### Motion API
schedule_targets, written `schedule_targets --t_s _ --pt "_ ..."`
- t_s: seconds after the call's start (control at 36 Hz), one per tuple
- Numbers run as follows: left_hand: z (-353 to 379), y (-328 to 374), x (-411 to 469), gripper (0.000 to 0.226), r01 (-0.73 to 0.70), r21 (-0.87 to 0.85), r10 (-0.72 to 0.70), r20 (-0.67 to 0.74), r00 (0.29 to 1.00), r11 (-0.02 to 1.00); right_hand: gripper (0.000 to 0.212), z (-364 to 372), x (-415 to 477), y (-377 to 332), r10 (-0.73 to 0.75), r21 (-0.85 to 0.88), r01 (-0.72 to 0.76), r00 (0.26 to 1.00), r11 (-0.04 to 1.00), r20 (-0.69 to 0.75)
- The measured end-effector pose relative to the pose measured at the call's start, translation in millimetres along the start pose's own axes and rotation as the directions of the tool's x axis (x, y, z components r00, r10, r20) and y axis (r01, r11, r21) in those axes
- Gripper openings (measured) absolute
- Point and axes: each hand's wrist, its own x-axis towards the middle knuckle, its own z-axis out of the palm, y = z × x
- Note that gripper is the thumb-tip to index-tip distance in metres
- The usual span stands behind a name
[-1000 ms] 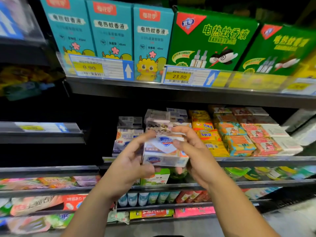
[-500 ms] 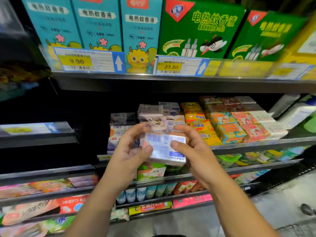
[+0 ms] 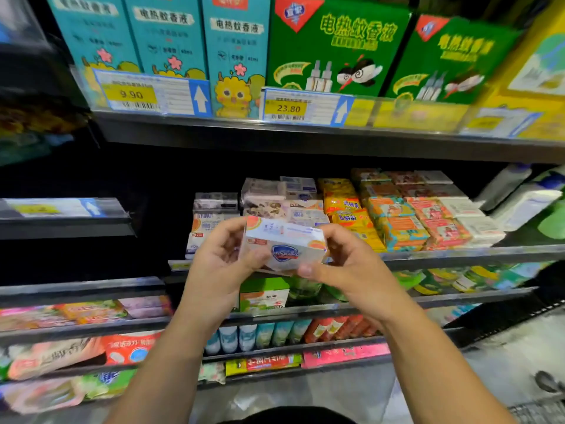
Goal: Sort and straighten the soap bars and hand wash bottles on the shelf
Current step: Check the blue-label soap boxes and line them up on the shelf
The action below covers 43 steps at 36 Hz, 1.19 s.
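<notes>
Head view: the left hand (image 3: 218, 267) and the right hand (image 3: 354, 270) both pinch one white soap box (image 3: 284, 247) by its ends, fingers curled round it. They hold it in the air just in front of the shelf (image 3: 458, 255) and its stacked soap bars (image 3: 394, 218). The hand wash bottles (image 3: 519, 203) show blurred at the far right. If the box is pushed in carelessly, it could probably knock the uneven white stack behind it and topple bars over the edge. A slack corner grip could drop it.
</notes>
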Motion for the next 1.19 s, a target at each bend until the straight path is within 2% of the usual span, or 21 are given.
schedule_targets --t_s 0.06,0.14,0.22,0.31,0.39,0.44,0.53,0.64,0.69,0.75,0.81,0.92,0.97,1.08,1.19 --pt "5 3 -3 0.049 -0.039 -0.006 0.039 -0.025 0.999 0.999 0.050 0 -1 4 0.006 -0.047 -0.006 1.000 0.999 -0.001" --pt "15 9 -3 0.065 -0.091 0.040 0.092 -0.017 0.996 0.995 0.058 9 0 13 0.026 -0.094 -0.019 0.997 0.995 0.079" --pt "28 11 -1 0.066 -0.140 0.190 0.134 0.042 0.990 0.972 0.063 18 -2 17 0.070 -0.006 -0.070 0.992 0.998 0.107" --pt "37 9 -2 0.062 -0.145 0.220 0.139 0.042 0.989 0.965 0.063 6 -7 17 0.061 -0.021 -0.059 0.993 0.998 0.096" --pt "37 5 -8 0.061 -0.103 0.186 0.105 0.000 0.994 0.977 0.066 -23 -13 18 0.031 0.025 -0.032 0.998 0.999 0.055" --pt "35 1 -11 0.066 -0.077 0.253 0.085 -0.021 0.996 0.965 0.066 -38 -14 17 -0.014 0.099 0.013 1.000 0.995 0.000" --pt "39 -6 -16 0.067 -0.004 0.358 -0.003 0.019 1.000 0.934 0.062 -46 -15 10 -0.098 0.217 0.113 0.992 0.970 -0.079" --pt "59 -11 -18 0.070 0.045 0.405 -0.083 0.078 0.993 0.913 0.060 -36 -15 5 -0.147 0.272 0.158 0.987 0.949 -0.062" --pt "66 -15 -18 0.073 0.078 0.393 -0.132 0.112 0.985 0.916 0.066 -30 -17 6 -0.169 0.230 0.174 0.985 0.958 -0.043" --pt "71 -20 -18 0.072 0.098 0.404 -0.168 0.141 0.976 0.910 0.066 -28 -20 9 -0.196 0.093 0.198 0.980 0.976 -0.031" --pt "76 -23 -19 0.069 0.117 0.394 -0.175 0.115 0.978 0.912 0.067 -34 -25 12 -0.196 0.013 0.196 0.980 0.981 -0.024" --pt "81 -25 -21 0.073 0.191 0.316 -0.208 0.021 0.978 0.929 0.066 -61 -33 9 -0.136 0.107 0.142 0.989 0.984 -0.061" --pt "81 -21 -21 0.073 0.201 0.214 -0.202 -0.018 0.979 0.956 0.064 -72 -35 9 -0.118 0.138 0.130 0.989 0.982 -0.091" --pt "89 -4 -20 0.066 0.115 0.020 -0.112 -0.107 0.988 0.993 0.060 -83 -33 17 -0.072 0.205 0.093 0.992 0.974 -0.107" --pt "101 10 -15 0.055 0.036 -0.003 -0.036 -0.182 0.983 0.999 0.043 -74 -34 20 0.013 0.358 0.010 0.998 0.934 -0.062"
